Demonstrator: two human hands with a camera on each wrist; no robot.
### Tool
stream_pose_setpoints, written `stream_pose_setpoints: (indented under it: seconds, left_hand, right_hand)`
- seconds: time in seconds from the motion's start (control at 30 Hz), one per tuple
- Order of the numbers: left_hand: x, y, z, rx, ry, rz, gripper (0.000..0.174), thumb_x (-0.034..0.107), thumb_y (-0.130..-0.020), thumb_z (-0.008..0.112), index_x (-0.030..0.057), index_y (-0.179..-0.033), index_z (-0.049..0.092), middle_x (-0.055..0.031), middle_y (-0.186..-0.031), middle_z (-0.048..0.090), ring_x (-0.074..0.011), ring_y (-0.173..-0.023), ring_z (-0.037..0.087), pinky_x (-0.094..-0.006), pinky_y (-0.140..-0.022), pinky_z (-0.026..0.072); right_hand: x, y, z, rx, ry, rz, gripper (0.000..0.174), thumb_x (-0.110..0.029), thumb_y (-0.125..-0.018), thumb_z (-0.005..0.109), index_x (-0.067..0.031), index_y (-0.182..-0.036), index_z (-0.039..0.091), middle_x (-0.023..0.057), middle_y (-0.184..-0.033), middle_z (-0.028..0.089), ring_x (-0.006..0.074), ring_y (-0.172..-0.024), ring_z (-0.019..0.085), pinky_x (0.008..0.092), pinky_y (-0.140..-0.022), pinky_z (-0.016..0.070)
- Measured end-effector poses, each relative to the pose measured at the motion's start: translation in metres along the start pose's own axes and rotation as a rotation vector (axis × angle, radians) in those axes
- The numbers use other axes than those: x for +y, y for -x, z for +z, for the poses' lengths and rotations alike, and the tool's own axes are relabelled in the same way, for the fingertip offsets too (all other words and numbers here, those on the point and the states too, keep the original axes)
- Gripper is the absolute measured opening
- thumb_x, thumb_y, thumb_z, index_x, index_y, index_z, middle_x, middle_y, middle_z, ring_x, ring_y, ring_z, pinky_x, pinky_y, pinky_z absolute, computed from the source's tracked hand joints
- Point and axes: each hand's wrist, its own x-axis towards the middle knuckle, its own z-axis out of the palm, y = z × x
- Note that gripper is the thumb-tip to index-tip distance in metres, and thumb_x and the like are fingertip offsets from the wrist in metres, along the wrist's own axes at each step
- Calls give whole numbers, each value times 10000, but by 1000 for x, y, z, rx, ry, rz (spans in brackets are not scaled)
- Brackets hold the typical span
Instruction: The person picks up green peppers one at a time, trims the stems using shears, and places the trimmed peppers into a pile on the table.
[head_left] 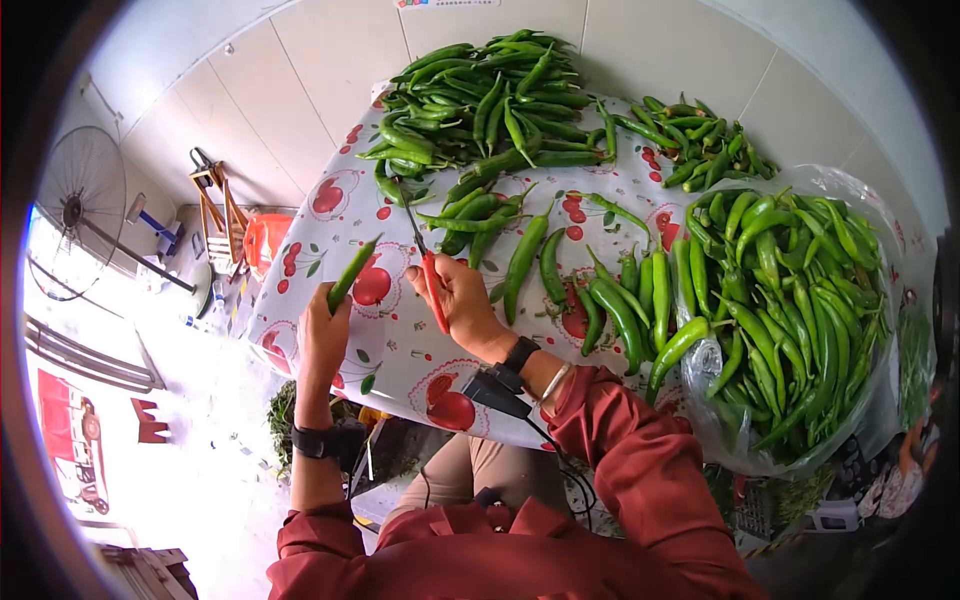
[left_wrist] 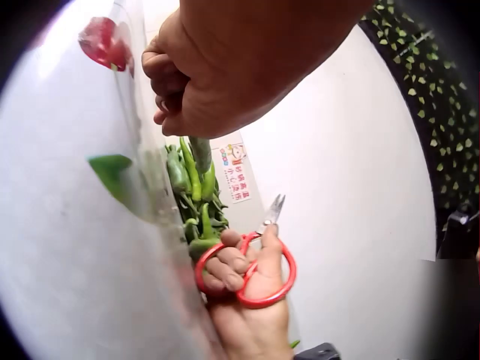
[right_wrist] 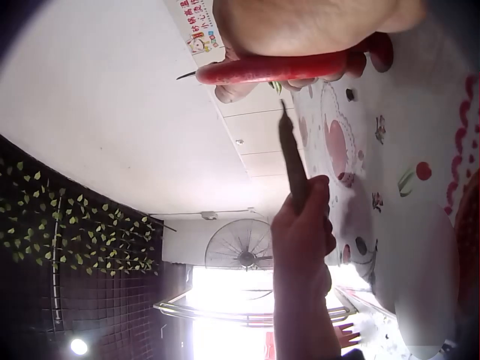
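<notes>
green chilli pepper [head_left: 355,272] stands up at a slant from the left hand [head_left: 325,325], its stalk end uppermost, just to the left of the red-handled scissors [head_left: 432,280] and apart from them; the right hand [head_left: 472,312] is on the other side, gripping those scissors. well to the right of the scissors, a clear plastic bag [head_left: 705,375] sits open on the patterned tablecloth [head_left: 405,345], filled with long green peppers [head_left: 800,310], one paler pepper [head_left: 678,352] leaning across its near left edge. between the scissors and the bag lie loose green peppers [head_left: 615,305], set roughly side by side. beyond the scissors is a large heap of green peppers [head_left: 490,105], spread towards the wall [head_left: 680,50], with a smaller pile of peppers [head_left: 710,145] beyond the scissors and further to the right. the left hand is closed round the lower part of the chilli pepper, fingers curled and thumb against it. the right hand has its fingers and thumb in and around the red handles; the blades point away from the body, and the left-wrist view shows their tips slightly parted. a dark band [head_left: 522,354] and a pale bangle [head_left: 557,383] circle the right wrist, nearer the body than the scissors, and a dark strap [head_left: 315,442] wraps the left wrist.
</notes>
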Motion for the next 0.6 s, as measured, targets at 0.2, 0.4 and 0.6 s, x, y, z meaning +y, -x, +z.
stream_pose_setpoints:
  seconds: [0.2, 0.4, 0.6]
  left_hand:
    - [2, 0, 14, 34, -127, 80, 404, 195, -831, 596, 80, -1209, 512, -165, -1099, 572, -335, -971, 568, -416, -833, 439]
    - [44, -14, 27, 97, -203, 517, 483, 111, -790, 604, 64, -1259, 500, -136, -1262, 477, -323, -1198, 408, -417, -1003, 327]
    - [69, -46, 48, 39, -107, 700, 469, 83, -764, 625, 81, -1224, 530, -91, -1236, 502, -300, -1203, 408, -412, -1010, 312]
  right_hand:
    - [-12, 1, 2, 13, -1, 21, 270, -191, -891, 621, -37, -710, 493, -22, -566, 446, 46, -531, 361, 256, -461, 298]
    - [-18, 2, -2, 35, 35, -4, 282, -248, -893, 610, 0, -789, 524, 94, -622, 534, 122, -555, 456, 296, -535, 398]
    - [-6, -3, -1, 128, -164, 43, 272, -260, -924, 574, -73, -740, 501, -59, -544, 402, 37, -476, 355, 221, -429, 298]
